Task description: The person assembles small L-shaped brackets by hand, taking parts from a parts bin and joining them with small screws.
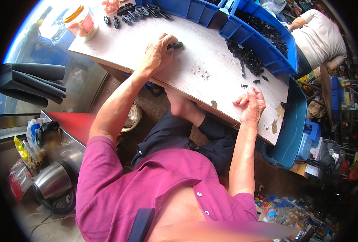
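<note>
Pale tabletop (pixel 205 50), black part (pixel 177 45) (partly hidden) in left hand (pixel 159 52), right hand (pixel 251 105) apart

Held pc. (pixel 176 45): blk. Loose pts. (pixel 247 58): blk. Tabletop (pixel 207 48): off-wht., brn. worn patches (pixel 274 126). Bin (pixel 256 51): blue. Tub (pixel 294 121): dk. teal. Shirt (pixel 138 185): magenta, wht. btns. (pixel 199 194). Trousers (pixel 163 133): dk. navy. Jar lid (pixel 73 13): org.-yel. Kettle (pixel 55 180): silver/blk.
</note>
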`<action>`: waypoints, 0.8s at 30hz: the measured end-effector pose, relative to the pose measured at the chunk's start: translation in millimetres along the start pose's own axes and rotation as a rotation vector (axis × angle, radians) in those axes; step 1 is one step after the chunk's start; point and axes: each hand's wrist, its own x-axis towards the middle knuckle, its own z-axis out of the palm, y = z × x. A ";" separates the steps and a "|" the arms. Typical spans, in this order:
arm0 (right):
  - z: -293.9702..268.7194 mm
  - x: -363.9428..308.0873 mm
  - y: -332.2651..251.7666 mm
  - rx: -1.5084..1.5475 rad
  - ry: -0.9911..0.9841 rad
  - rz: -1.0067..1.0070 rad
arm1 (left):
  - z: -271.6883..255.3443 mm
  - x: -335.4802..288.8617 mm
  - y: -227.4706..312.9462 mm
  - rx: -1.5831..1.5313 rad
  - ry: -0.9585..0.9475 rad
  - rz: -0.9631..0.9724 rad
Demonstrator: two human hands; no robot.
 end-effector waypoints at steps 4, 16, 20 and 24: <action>0.6 -0.6 0.9 -0.001 0.012 0.008 | 5.8 -4.1 -3.4 0.044 0.134 -0.054; 2.1 0.3 -3.0 0.105 0.062 0.052 | 25.5 -26.1 45.3 -0.534 0.002 -0.251; 16.0 -3.5 4.7 0.292 -0.044 0.060 | 57.9 -46.6 97.2 -1.199 -0.181 -0.519; 18.0 -4.3 4.1 0.261 -0.043 0.085 | 72.9 -51.5 135.9 -1.399 -0.368 -0.545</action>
